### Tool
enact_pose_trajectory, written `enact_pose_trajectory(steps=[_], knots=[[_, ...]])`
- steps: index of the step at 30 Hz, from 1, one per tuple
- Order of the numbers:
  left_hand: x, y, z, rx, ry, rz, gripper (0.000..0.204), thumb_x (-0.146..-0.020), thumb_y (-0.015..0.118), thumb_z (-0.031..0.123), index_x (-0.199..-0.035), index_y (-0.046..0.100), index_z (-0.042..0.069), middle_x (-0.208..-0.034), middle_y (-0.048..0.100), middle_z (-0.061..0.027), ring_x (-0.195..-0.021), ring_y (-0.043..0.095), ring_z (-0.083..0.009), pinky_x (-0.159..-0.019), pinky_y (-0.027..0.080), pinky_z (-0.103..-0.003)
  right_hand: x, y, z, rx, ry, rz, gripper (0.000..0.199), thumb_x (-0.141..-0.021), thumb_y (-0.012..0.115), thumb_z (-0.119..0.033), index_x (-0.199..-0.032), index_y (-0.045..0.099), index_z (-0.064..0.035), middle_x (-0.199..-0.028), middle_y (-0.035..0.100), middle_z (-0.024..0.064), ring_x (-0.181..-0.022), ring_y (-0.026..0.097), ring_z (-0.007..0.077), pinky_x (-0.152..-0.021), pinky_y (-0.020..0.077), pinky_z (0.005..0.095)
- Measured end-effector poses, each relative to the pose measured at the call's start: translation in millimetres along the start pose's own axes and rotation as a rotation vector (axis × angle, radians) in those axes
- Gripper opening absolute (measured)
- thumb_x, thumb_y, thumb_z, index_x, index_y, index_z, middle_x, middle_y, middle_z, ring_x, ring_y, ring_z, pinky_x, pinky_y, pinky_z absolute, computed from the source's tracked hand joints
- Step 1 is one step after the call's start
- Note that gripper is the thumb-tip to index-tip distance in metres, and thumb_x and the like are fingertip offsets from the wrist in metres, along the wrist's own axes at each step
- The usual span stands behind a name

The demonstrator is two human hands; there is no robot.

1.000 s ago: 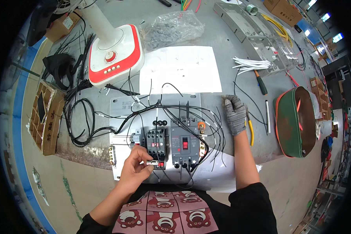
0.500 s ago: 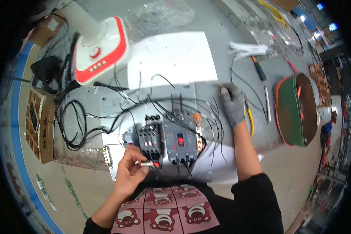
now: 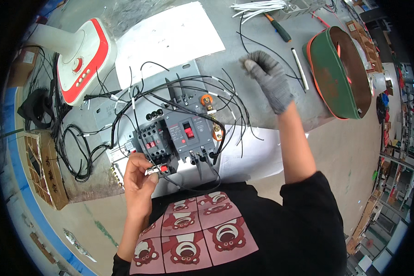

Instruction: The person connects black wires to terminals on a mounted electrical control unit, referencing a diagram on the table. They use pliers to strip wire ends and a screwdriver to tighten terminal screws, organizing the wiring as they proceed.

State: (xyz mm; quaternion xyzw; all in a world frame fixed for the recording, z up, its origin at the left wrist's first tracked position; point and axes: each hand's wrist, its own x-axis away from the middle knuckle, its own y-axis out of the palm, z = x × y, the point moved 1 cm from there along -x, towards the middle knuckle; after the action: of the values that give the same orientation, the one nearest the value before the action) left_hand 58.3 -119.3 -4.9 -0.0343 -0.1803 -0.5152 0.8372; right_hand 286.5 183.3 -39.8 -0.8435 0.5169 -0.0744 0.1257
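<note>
My bare left hand point(image 3: 139, 178) is closed in a pinch at the lower edge of the grey contactor point(image 3: 155, 141). Between thumb and forefinger is a small white piece point(image 3: 151, 170), beside a red part. Next to the contactor on a metal mounting plate point(image 3: 106, 109) sits a grey circuit breaker point(image 3: 188, 131) with a red switch. Black wires point(image 3: 170, 93) with white sleeves arch over both devices. To the right, my right hand point(image 3: 269, 83), in a grey glove, is over the table with fingers curled together; what they hold, if anything, is hidden.
White-and-red fan base point(image 3: 88, 60) stands at the left, near a coil of black cable point(image 3: 73, 161) and a divided wooden box point(image 3: 50, 170). White paper point(image 3: 170, 39) lies behind the plate. At right are a green bin point(image 3: 326, 78), a white pen point(image 3: 300, 69) and a screwdriver point(image 3: 278, 27).
The whole view has shifted, so the table stands higher and further left. My left hand keeps its pinch. The yellow-handled tool beside my right hand no longer shows.
</note>
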Motion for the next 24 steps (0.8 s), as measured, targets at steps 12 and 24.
enact_pose_trajectory(steps=[12, 24], knots=[[-2.3, 1.0, -0.3, -0.023, -0.001, 0.0, 0.028, -0.071, 0.053, -0.006, -0.094, 0.05, 0.008, -0.1, 0.041, -0.0015, -0.095, 0.045, -0.0103, -0.083, 0.035, -0.022, 90.1, 25.5, -16.9, 0.596, 0.178, -0.275, 0.034, -0.079, 0.076, -0.027, -0.097, 0.07, 0.0009, -0.079, 0.064, 0.0106, -0.07, 0.061, 0.0186, -0.068, 0.0509, 0.0316], [-2.1, 0.1, -3.5, 0.019, 0.021, -0.014, 0.028, -0.071, 0.053, -0.007, -0.095, 0.05, 0.007, -0.1, 0.042, -0.0018, -0.097, 0.045, -0.0109, -0.084, 0.035, -0.023, 93.5, 27.5, -11.3, 0.418, 0.208, -0.066, 0.025, -0.075, 0.079, -0.019, -0.078, 0.063, 0.0005, -0.066, 0.059, 0.0079, -0.059, 0.049, 0.0151, -0.058, 0.046, 0.0301]])
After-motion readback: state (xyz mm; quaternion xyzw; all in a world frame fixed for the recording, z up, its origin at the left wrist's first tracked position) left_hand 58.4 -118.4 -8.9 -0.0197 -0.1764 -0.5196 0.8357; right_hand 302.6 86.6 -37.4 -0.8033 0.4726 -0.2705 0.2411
